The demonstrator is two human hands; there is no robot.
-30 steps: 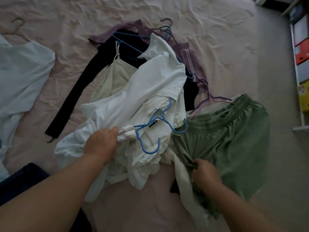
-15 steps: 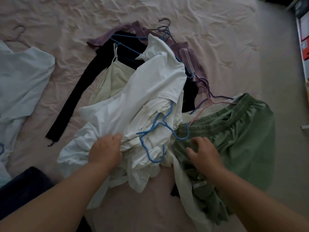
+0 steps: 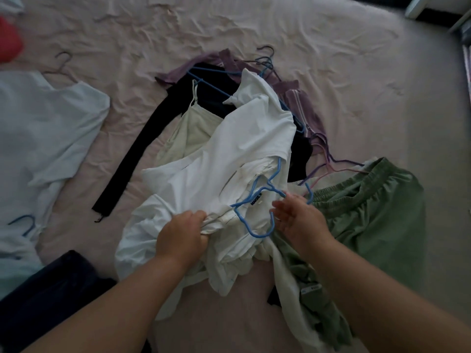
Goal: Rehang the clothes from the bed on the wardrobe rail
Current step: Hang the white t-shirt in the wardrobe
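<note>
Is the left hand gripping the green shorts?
No, the left hand grips bunched white shirt fabric; the green shorts lie by the right hand.

the middle of the frame was taken up by a heap of clothes (image 3: 229, 159) with tangled hangers (image 3: 265, 64). a pale blue shirt (image 3: 43, 128) blocked the left edge, and green shorts (image 3: 377, 220) the right. bare bed sheet (image 3: 254, 19) was left open across the top of the frame and in a strip between shirt and heap.
</note>
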